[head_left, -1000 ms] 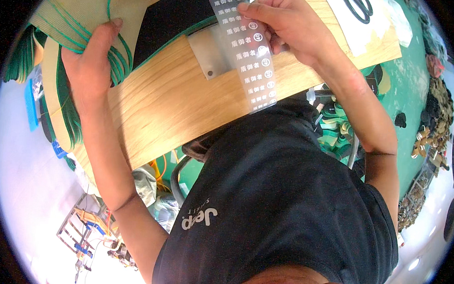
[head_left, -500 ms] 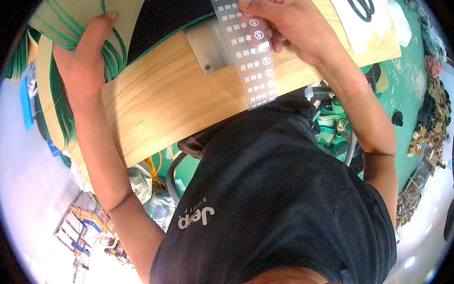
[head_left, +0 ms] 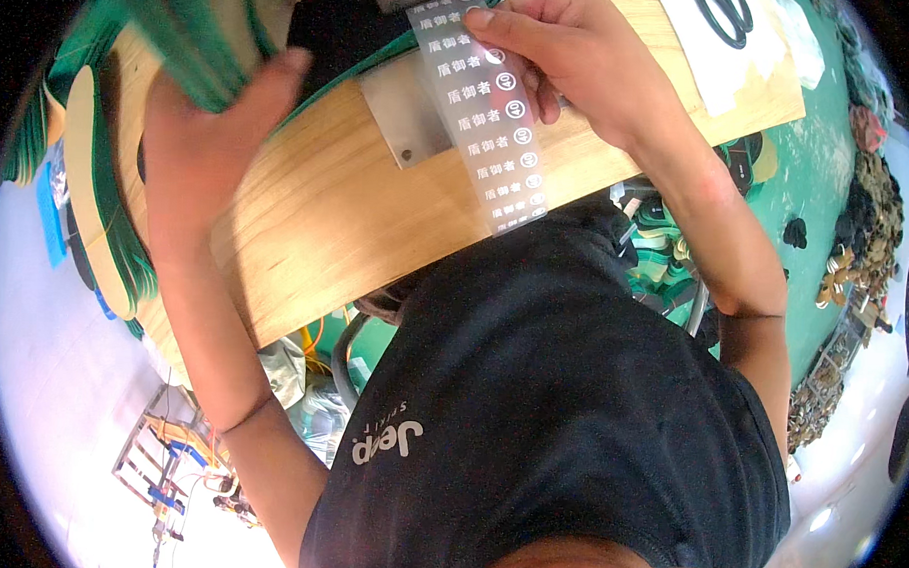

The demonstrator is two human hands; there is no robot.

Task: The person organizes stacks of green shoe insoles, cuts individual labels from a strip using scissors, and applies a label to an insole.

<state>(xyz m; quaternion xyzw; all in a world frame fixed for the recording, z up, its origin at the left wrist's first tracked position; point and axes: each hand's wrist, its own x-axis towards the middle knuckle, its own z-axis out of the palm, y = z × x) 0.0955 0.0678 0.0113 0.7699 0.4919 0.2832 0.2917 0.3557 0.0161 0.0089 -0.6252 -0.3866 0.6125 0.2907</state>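
Observation:
My left hand (head_left: 204,155), smeared by motion, is closed round a stack of green-edged beige insoles (head_left: 198,45) at the upper left. Between thumb and fingers, my right hand (head_left: 587,63) pinches a clear plastic strip of white printed labels (head_left: 495,115). The strip hangs toward the front edge of the wooden table (head_left: 316,239). Partly behind it, a grey metal plate (head_left: 395,127) with a small hole lies on the table. A black piece with a green edge (head_left: 333,39) lies beyond, between my hands.
Another stack of insoles (head_left: 102,192) stands at the table's left end. White sheets (head_left: 698,52) with black loops (head_left: 724,18) lie at the far right. Below the table, several green and black insoles (head_left: 666,241) show by my right side. Piled goods line the green floor (head_left: 820,127).
My left hand has moved right with the insoles, which are now tilted and blurred. The label strip has shifted slightly left and nearer, still pinched in my right hand.

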